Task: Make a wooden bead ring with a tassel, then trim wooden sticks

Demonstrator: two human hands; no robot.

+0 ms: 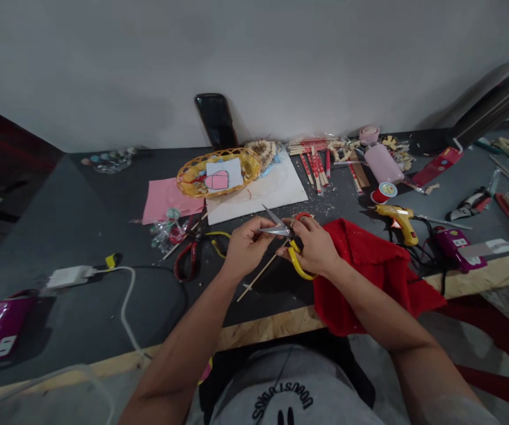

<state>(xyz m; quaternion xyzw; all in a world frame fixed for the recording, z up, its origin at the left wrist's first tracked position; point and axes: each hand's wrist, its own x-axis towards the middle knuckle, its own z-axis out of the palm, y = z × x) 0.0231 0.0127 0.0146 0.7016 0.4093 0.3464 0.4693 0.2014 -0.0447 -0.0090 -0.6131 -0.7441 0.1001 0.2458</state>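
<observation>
My right hand [315, 247] is closed round the yellow and red handles of a pair of scissors [301, 268], whose open blades [273, 219] point up and to the left. My left hand [246, 245] pinches a thin wooden stick [260, 275] close to the blades. The stick slants down to the left over the dark table [81, 236]. Both hands hover just above the table near its front edge.
A red cloth [369, 265] lies under my right forearm. Behind it are a yellow glue gun [398, 219], a wicker basket [192, 175] with a heart card, white board, pink paper, red sticks and pliers. A phone [216, 121] leans on the wall. A white charger and cable lie left.
</observation>
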